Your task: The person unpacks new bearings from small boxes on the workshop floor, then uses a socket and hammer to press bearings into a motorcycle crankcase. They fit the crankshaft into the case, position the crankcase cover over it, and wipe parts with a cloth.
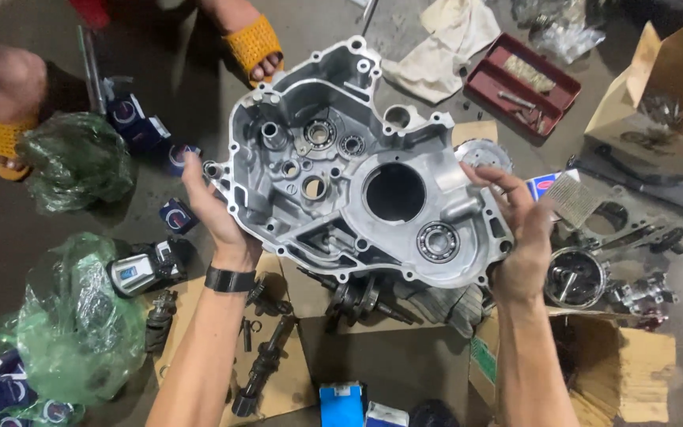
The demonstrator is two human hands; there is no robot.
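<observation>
Left hand: the left hand is at the left edge of the big metal engine case. Its fingers are curled round the rim and hold it tight. A black band sits on the wrist.
Right hand: the right hand is at the right edge of the same case. The palm is up under the rim, with the fingers partly open and bent over the edge.
Engine case: it is silver-grey, held up in the air between both hands, above the floor. Its inside faces the camera. It has one big round hole in the middle and small round bearings near it.
Under the case: dark gear shafts lie on flat brown cardboard.
Left side: green plastic bags and small blue and white boxes lie on the floor.
Right side: a red tray with small parts, a white rag, a brown box and more metal parts.
Top: another person's feet in yellow sandals stand near the case.
</observation>
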